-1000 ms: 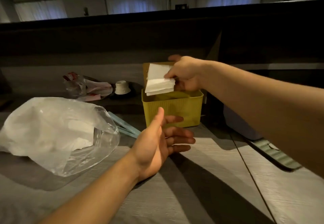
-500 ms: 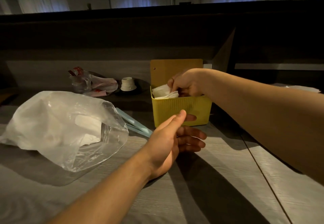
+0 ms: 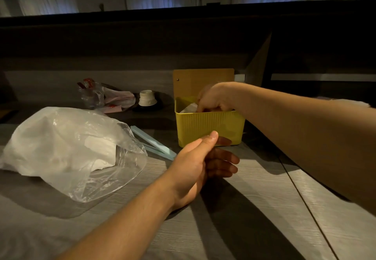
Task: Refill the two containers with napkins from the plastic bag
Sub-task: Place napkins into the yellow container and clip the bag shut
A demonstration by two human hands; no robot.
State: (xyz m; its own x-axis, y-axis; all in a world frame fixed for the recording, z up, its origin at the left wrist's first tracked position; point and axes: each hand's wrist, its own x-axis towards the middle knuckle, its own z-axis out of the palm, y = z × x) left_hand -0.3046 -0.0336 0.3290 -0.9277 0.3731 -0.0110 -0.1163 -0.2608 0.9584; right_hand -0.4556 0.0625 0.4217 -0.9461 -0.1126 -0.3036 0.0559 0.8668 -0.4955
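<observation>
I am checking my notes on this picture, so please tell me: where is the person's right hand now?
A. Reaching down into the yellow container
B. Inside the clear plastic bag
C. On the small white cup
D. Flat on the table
A: the right hand dips past the rim of the yellow container, its fingers down at the white napkins inside.

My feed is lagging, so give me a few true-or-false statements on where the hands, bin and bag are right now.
1. The right hand reaches into the yellow bin. True.
2. The left hand holds a stack of napkins. False: it holds nothing and is open, just in front of the bin.
3. The plastic bag lies left of the bin on the table. True.
4. The bin's lid is closed. False: it stands open behind the bin.
5. White napkins show inside the bin. True.
</observation>
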